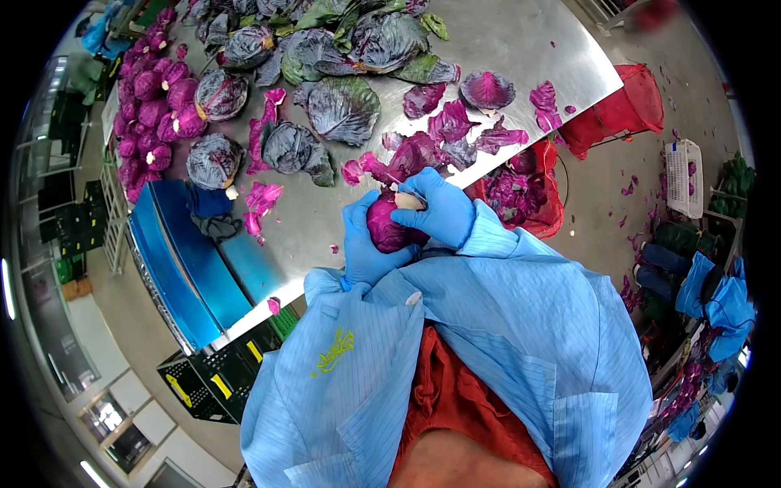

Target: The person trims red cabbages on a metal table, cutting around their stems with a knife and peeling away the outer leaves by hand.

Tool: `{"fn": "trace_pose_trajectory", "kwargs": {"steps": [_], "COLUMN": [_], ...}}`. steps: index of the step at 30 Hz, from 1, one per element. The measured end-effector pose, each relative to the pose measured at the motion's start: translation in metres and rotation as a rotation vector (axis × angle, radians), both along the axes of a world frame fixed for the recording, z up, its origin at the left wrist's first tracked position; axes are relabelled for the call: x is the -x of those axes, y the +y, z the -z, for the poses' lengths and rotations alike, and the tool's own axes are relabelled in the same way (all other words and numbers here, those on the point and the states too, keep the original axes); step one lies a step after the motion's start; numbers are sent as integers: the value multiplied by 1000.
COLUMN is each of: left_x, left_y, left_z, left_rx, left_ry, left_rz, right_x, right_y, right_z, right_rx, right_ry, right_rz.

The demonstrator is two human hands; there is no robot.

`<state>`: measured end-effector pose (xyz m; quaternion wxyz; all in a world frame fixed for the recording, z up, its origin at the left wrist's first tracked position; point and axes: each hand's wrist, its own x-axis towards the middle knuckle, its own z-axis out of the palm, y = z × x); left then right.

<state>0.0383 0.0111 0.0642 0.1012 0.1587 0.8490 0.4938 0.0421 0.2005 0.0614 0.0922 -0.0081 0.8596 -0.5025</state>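
Clasping a glossy, round cabbage (384, 228) are smooth-gloved left fingers (359, 213) and right fingers (409, 218).

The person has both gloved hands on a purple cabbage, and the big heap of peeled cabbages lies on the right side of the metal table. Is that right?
Not quite: the head view shows the heap of peeled cabbages on the table's left side. The left hand and right hand, both gloved, are indeed on a purple cabbage.

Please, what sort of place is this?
Probably a vegetable processing or packing hall: many red cabbages lie on a metal table, trimmed leaves are scattered around, and plastic crates stand beside the table.
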Motion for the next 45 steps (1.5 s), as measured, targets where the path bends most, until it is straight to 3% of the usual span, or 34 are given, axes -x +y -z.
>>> {"fn": "trace_pose_trajectory", "kwargs": {"steps": [3,6,8,10,12,15,18,22,24,27,30,33,39,42,45], "left_x": [-3,-7,-7,-6,-4,-4,-4,-1,0,2,5,6,5,3,1], "left_y": [0,3,1,0,0,0,-1,-1,-1,0,-2,-3,-2,-3,-4], "left_z": [4,9,14,15,15,16,22,24,21,15,15,15,12,13,16], "left_rx": [-21,-133,-96,-66,-44,-33,-47,-43,-2,84,97,79,50,56,47], "left_ry": [-14,-190,-152,-125,-109,-119,-139,-132,-128,-110,-88,-91,-88,-93,-108], "left_rz": [3,-46,-35,-23,-7,-9,-12,5,14,32,66,66,64,60,66], "right_x": [-5,-9,-10,-7,-1,0,2,-10,-7,-2,1,-1,-5,-6,-8], "right_y": [-1,-1,-3,-4,-3,-1,-4,-3,0,2,6,7,-1,3,-4], "right_z": [4,10,19,10,-4,-6,-2,24,31,36,31,20,32,21,33], "right_rx": [-59,-90,137,335,501,442,568,231,36,-6,150,242,268,71,217], "right_ry": [122,52,35,-162,-539,-583,-634,18,205,278,291,119,198,245,421], "right_rz": [-107,-157,-109,-52,18,-3,122,-61,-132,-114,-109,-11,8,-124,-77]}}
